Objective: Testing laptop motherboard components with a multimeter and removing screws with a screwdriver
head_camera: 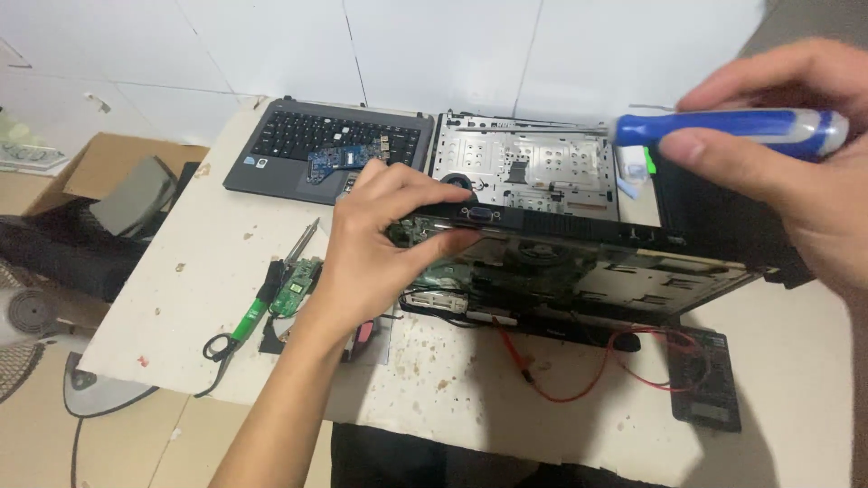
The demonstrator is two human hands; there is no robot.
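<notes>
My left hand [380,239] grips the left edge of an opened black laptop base [579,267], tilted up off the white table [181,298] with its circuit board and fan showing. High at the right, my right hand [796,163] holds a blue and clear handled screwdriver [723,126], and the shaft points left over a silver metal keyboard plate [524,167].
A grey laptop keyboard deck [298,145] with a small blue circuit board [339,161] lies at the back left. A green-handled tool [258,303] and a small green board [298,285] lie left of my wrist. Red wires [579,384] lead to a dark multimeter [705,380]. A cardboard box [108,163] stands left.
</notes>
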